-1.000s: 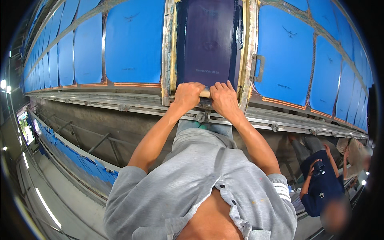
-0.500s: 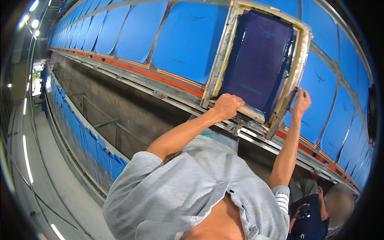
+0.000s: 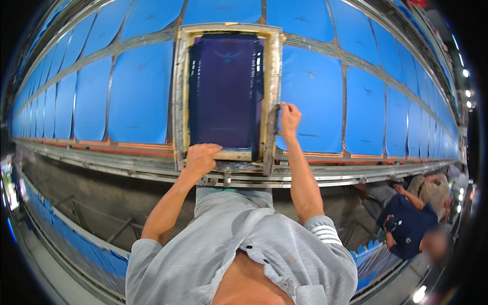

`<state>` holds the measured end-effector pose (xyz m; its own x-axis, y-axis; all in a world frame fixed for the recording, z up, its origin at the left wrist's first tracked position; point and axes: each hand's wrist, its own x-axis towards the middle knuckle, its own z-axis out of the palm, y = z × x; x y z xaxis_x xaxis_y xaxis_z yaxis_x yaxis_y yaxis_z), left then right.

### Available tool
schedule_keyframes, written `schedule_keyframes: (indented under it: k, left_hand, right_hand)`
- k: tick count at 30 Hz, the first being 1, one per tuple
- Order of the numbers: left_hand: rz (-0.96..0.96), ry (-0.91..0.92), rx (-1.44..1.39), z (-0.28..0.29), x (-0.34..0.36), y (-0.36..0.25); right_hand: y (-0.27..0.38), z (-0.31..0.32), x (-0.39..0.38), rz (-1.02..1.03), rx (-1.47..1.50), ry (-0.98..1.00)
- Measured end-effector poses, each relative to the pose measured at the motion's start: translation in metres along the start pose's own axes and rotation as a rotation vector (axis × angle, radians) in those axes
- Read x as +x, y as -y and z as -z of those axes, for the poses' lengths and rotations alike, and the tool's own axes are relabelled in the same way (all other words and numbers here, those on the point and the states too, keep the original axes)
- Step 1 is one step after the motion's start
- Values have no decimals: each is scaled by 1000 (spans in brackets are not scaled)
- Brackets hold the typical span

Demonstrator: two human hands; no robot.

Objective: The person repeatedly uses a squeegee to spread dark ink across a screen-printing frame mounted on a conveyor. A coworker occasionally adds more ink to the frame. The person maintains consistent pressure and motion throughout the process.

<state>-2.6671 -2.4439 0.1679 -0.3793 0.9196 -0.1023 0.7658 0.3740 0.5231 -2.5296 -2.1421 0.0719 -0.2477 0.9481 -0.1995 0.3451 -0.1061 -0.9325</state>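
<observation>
Printing frame [image 3: 226, 91]: a rectangular screen with a pale, worn border and a dark purple mesh, lying flat on the long tabletop [image 3: 315, 175], over one panel in the row of blue fabric panels [image 3: 315, 96]. The tabletop extends left and right of the frame, with a metal rail [image 3: 101, 168] running below the frame's near edge. Blue panels lie on both sides of the frame, just beside it.

Left hand [image 3: 202, 158]: rests on the near edge of the frame, at its lower left part, fingers curled over the border and grasping it.

Right hand [image 3: 290, 118]: placed at the right side of the frame, fingers closed around the side border at about mid-height.

Second person [image 3: 406, 223]: in a dark blue shirt, well to the right of the frame, below the rail.
</observation>
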Motion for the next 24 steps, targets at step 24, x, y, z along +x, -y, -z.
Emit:
schedule_keyframes:
  k: [24]
  left_hand:
    - [-110,-262,113,13,55,35]
  right_hand:
    - [9,-21,-23,11,-526,-59]
